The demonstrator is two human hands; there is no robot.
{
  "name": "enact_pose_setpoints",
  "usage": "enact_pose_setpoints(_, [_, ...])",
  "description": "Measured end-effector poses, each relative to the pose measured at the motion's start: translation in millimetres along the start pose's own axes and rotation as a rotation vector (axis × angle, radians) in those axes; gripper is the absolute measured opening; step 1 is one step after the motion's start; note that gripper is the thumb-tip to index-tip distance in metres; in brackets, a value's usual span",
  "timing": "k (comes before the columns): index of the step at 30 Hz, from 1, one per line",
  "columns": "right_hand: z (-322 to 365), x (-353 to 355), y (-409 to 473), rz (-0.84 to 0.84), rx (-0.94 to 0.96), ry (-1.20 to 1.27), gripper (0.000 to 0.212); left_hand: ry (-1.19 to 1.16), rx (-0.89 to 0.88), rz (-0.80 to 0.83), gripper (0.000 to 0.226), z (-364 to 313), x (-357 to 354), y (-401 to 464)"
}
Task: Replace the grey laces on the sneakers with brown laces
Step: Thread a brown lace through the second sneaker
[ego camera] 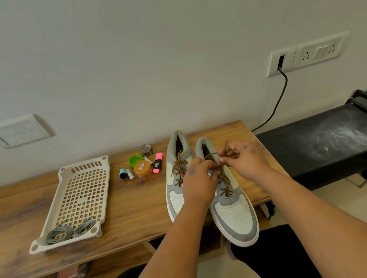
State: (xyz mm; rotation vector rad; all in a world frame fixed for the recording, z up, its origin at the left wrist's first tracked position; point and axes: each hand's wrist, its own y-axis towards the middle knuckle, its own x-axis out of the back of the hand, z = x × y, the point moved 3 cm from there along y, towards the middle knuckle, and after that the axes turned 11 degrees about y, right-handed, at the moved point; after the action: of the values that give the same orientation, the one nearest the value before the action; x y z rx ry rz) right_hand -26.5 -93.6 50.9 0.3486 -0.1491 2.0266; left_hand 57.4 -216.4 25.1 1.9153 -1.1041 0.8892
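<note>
Two white and grey sneakers stand side by side on the wooden table, toes toward me. The left sneaker carries a tied brown lace. The right sneaker is laced in brown too, and its toe overhangs the table's front edge. My left hand pinches that lace above the sneaker's upper eyelets. My right hand pinches a loop of the same lace, with one lace end sticking up past my fingers. Two bundles of grey laces lie in the near end of a white perforated tray.
Behind the sneakers lie a pink highlighter, a brown-lidded jar, a green cap, batteries and a small blue item. A black bench stands right of the table. A black cable hangs from a wall socket.
</note>
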Motion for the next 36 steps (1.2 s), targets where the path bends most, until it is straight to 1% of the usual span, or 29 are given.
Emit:
enact_pose_setpoints(8, [3.9, -4.4, 0.0, 0.059, 0.096, -0.222, 0.011, -0.136, 0.032, -0.005, 0.011, 3.6, -4.4, -0.2])
enact_pose_setpoints(14, [4.3, -6.3, 3.6, 0.115, 0.099, -0.295, 0.016, -0.165, 0.042, -0.007, 0.008, 5.9, -5.1, -0.8])
enact_pose_setpoints(18, [2.2, -6.5, 10.2, 0.147, 0.056, -0.279, 0.012, -0.232, 0.092, 0.004, 0.007, 11.3, -7.2, -0.1])
enact_pose_setpoints(22, [-1.7, -4.3, 13.3, 0.185, 0.006, -0.278, 0.004, -0.231, 0.062, 0.009, 0.009, 12.7, -6.4, 1.3])
enact_pose_setpoints(24, [-3.6, -4.0, 13.5, 0.197, -0.007, -0.289, 0.006, -0.228, 0.047, 0.002, 0.009, 13.1, -7.1, 1.4])
enact_pose_setpoints(28, [-4.6, -9.3, 11.3, 0.189, 0.022, -0.277, 0.004, -0.287, 0.077, -0.003, 0.009, 16.7, -12.4, 1.3])
enact_pose_setpoints(33, [-1.2, -9.5, 8.0, 0.099, 0.062, -0.249, 0.016, -0.356, 0.098, 0.000, 0.010, 19.4, -16.5, 1.9])
enact_pose_setpoints(36, [3.5, -6.9, 8.4, 0.123, 0.086, -0.303, 0.014, -0.371, 0.076, 0.013, 0.012, 20.2, -17.3, 1.4])
